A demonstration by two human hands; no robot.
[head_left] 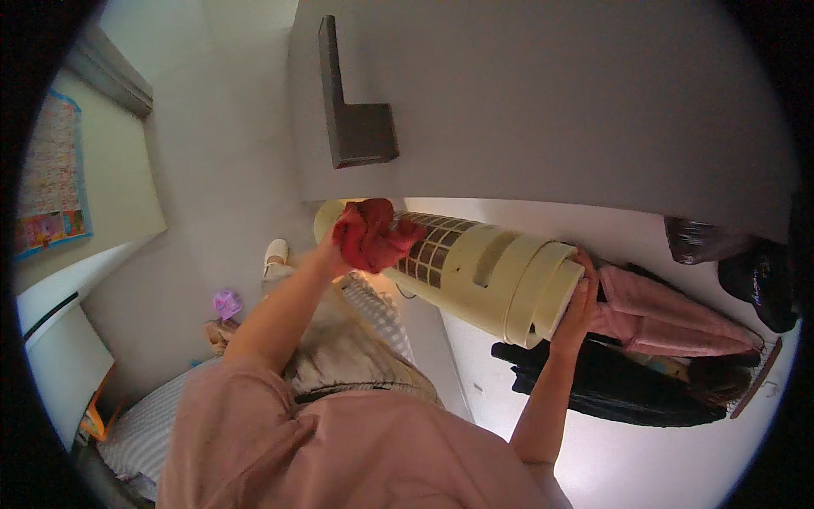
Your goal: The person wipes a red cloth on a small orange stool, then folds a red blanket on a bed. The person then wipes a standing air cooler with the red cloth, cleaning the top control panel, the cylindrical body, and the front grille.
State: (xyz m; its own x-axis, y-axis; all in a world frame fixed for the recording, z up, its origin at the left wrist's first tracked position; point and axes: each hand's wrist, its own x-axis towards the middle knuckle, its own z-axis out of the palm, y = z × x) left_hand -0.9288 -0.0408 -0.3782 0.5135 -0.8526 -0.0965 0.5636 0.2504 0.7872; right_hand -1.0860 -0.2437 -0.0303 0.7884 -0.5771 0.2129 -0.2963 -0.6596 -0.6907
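A bunched red cloth [372,235] is in my left hand [332,253], which presses it to the grille [431,254] of a cream tower-shaped appliance, perhaps a fan or heater. Most of my left fingers are hidden by the cloth. The appliance's smooth cream body [489,273] appears slanted across the view, with a darker recessed slot near its wide, stepped end. Around that end my right hand [575,305] is gripping the rim, fingers partly out of sight behind it. The far end [325,219] of the appliance is partly covered by the cloth.
Close beyond the appliance is a grey door panel [540,114] with a dark lever handle [364,133]. Pink clothing [661,312] and a black garment [629,388] hang at right, near a black cap [757,283]. A small purple object [227,304] lies on the floor beside striped bedding [146,407].
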